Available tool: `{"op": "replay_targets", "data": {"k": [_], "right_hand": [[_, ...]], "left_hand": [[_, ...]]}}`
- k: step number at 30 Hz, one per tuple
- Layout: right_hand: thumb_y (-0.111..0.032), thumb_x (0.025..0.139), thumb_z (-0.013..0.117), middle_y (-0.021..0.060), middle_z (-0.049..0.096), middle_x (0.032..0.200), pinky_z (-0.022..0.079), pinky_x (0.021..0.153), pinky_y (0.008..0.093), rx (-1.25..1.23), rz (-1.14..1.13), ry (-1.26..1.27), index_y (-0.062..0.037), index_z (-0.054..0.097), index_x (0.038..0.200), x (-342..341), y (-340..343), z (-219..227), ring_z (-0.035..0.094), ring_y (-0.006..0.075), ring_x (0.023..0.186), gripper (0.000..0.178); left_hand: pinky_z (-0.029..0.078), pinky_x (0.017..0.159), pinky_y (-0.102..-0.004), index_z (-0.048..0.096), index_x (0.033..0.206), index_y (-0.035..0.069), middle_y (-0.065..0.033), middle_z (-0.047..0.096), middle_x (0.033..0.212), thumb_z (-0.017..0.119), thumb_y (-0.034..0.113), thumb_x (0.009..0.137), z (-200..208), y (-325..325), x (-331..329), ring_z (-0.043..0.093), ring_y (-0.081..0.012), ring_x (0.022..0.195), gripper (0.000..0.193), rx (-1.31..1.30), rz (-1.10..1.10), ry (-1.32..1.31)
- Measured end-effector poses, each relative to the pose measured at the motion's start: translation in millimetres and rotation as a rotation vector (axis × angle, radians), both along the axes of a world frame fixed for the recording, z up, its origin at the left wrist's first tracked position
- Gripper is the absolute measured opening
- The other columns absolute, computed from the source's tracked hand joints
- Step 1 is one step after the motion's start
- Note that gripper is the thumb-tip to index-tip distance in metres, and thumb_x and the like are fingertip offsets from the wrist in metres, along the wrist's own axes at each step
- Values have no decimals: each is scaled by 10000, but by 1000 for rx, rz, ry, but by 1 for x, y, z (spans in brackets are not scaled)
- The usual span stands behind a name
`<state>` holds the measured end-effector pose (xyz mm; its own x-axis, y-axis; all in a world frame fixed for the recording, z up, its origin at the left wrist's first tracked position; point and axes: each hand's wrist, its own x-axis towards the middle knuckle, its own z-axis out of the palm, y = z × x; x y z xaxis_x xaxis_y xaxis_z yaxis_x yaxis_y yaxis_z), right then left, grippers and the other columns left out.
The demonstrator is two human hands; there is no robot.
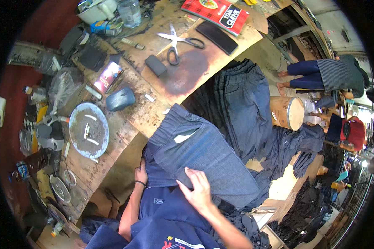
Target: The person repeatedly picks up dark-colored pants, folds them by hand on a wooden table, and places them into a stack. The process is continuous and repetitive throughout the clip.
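A pair of blue denim trousers (199,153) with a gathered elastic waistband lies across my lap and the table's edge. A pale slit shows near its waistband. My left hand (141,172), with a dark band on the wrist, grips the garment's left edge; its fingers are partly hidden by the cloth. On the front of the denim rests my right hand (198,190), its fingers spread and holding nothing. Just beyond lies a stack of darker trousers (243,103).
On the wooden table (124,120) are scissors (176,43), a phone (217,37), a red book (216,14), a dark block (156,65) and a round ashtray-like dish (88,130). A cardboard drum (293,113) and dark cloth heaps (303,211) are at right. Other people stand farther off.
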<state>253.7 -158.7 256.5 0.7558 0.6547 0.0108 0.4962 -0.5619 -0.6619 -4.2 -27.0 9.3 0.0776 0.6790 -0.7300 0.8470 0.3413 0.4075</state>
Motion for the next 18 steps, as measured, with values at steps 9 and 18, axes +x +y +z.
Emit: {"op": "replay_targets", "data": {"k": [9, 18], "right_hand": [[-155, 816, 885, 242, 725, 1178, 526, 1032, 489, -57, -25, 18, 15, 694, 1263, 11, -18, -3, 682, 394, 1147, 514], [-146, 885, 818, 218, 680, 1160, 532, 961, 509, -64, -19, 58, 30, 666, 1177, -44, -39, -11, 640, 394, 1071, 374]], "left_hand": [[483, 1017, -523, 659, 1252, -147, -445, 637, 1227, 425, 675, 1059, -5, 5, -4, 640, -531, 1185, 876, 48, -111, -8], [461, 1046, -551, 698, 1186, -103, -405, 653, 1250, 387, 576, 1081, -30, 9, -13, 606, -560, 1196, 754, 41, -234, 75]]}}
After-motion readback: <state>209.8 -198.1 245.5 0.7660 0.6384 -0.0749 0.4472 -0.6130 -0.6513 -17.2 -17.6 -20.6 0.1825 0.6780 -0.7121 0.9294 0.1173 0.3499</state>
